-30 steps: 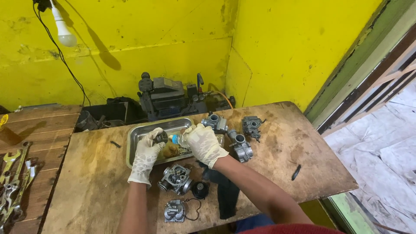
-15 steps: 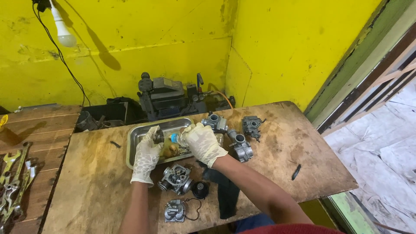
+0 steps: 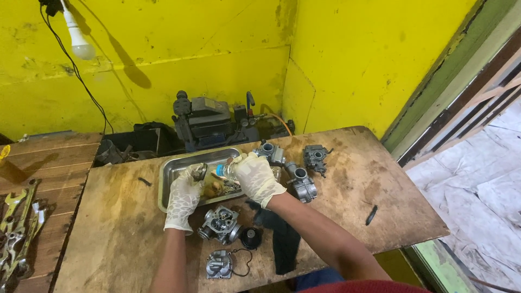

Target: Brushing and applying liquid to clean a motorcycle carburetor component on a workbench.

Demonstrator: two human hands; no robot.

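Small metal part [image 3: 199, 171] pinched in left hand [image 3: 184, 196] over tray [image 3: 168, 179].

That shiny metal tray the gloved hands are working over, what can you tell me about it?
The metal tray is a shallow rectangular pan of silvery, steel-looking metal with rounded corners and a raised rim. It lies flat on the worn wooden table, near its back edge, just in front of a dark machine. Small brass-coloured and grey parts lie inside it. The left hand and right hand, both in pale gloves, are over its front half, covering part of it. Carburetor bodies sit on the table to its right.
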